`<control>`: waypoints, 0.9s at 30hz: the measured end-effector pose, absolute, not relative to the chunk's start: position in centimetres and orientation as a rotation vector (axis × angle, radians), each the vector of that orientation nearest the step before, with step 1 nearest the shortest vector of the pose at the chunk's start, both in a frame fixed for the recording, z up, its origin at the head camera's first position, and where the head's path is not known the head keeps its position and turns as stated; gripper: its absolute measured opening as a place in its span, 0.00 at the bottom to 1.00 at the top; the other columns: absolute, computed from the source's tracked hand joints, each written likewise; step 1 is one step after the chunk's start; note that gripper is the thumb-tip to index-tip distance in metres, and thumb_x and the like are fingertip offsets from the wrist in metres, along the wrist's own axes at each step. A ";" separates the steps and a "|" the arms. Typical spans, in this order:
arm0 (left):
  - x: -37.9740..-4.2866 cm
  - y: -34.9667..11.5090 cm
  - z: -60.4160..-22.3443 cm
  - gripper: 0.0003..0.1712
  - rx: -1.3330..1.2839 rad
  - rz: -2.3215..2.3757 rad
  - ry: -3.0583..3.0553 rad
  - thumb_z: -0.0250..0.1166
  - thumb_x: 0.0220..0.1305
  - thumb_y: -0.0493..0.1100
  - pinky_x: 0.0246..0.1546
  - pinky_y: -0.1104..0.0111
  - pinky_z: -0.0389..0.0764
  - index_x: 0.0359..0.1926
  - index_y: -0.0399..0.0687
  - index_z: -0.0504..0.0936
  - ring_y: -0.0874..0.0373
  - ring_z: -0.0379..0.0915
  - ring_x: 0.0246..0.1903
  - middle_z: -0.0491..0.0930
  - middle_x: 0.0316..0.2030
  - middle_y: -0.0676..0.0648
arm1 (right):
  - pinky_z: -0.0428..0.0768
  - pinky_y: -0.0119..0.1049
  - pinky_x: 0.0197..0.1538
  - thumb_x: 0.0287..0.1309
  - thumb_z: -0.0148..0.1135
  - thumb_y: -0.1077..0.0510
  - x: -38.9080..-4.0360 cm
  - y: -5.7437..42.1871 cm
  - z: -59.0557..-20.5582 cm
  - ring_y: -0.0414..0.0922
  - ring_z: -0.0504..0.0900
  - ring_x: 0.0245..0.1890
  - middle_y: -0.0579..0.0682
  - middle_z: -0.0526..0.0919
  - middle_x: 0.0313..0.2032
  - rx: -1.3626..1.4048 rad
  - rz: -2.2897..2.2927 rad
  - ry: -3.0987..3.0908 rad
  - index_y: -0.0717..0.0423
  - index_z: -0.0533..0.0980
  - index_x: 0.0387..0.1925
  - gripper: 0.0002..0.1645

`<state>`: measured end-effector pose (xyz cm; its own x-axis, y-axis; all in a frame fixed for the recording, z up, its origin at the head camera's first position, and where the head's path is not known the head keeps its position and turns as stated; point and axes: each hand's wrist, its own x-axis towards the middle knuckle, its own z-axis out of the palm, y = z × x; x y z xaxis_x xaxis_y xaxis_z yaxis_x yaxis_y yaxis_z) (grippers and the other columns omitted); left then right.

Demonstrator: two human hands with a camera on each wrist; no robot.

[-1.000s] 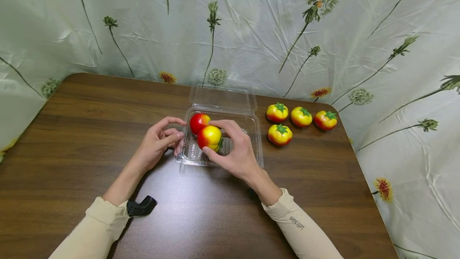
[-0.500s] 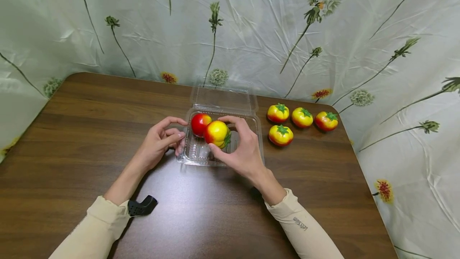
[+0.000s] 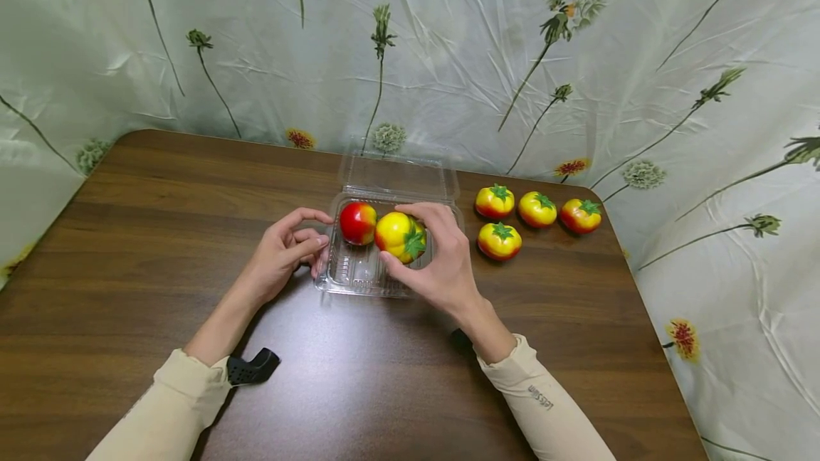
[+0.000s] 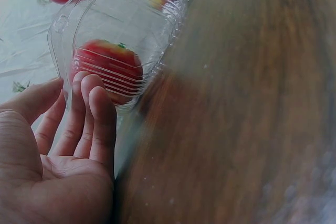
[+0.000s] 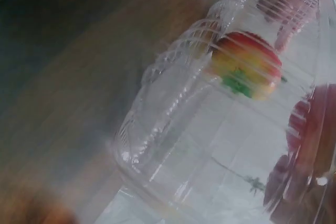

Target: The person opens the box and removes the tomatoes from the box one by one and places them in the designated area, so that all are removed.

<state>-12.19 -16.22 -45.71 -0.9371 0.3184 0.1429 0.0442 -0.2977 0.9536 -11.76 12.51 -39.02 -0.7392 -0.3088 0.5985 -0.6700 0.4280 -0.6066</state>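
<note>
My right hand (image 3: 442, 255) holds a yellow-and-red fruit with a green leafy top (image 3: 401, 237) between thumb and fingers, over a clear plastic clamshell box (image 3: 361, 292). The leafy top faces right and toward me. Inside the box, at its back left, sits a redder fruit (image 3: 357, 223); the left wrist view shows that red fruit (image 4: 107, 69) through the ribbed wall. My left hand (image 3: 288, 251) pinches the box's left rim, its thumb at the edge and other fingers against the side wall. The right wrist view is blurred and looks through the clear box (image 5: 173, 114).
Several similar fruits (image 3: 500, 240) stand right of the box, leafy tops up. The box's lid (image 3: 400, 175) lies folded back toward the rear edge of the wooden table (image 3: 192, 233). Behind hangs a flower-printed curtain (image 3: 435, 55).
My right hand has moved right with the fruit, which has turned so its leafy top shows. More of the red fruit in the box is visible. The left hand stays at the rim.
</note>
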 end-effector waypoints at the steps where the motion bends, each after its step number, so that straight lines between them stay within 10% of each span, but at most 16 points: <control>1: -12.2 -16.2 -45.8 0.17 0.461 2.355 1.746 0.60 0.75 0.28 0.21 0.68 0.82 0.61 0.37 0.73 0.55 0.78 0.21 0.84 0.27 0.45 | 0.79 0.42 0.60 0.51 0.79 0.47 -11.8 12.6 -39.0 0.45 0.78 0.58 0.46 0.82 0.57 0.830 1.241 -2.286 0.53 0.81 0.60 0.35; 27: -12.2 -16.2 -45.6 0.16 0.451 2.340 1.763 0.59 0.75 0.28 0.21 0.68 0.82 0.60 0.39 0.74 0.55 0.79 0.22 0.84 0.26 0.46 | 0.75 0.44 0.59 0.48 0.76 0.51 -13.0 16.4 -38.7 0.46 0.74 0.57 0.45 0.82 0.56 0.738 1.152 -2.395 0.52 0.79 0.60 0.35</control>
<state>-12.15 -16.21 -45.64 -0.9386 0.3182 0.1334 0.0405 -0.2824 0.9585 -13.04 16.39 -38.67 -0.7895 -0.2913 0.5402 -0.6039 0.5261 -0.5988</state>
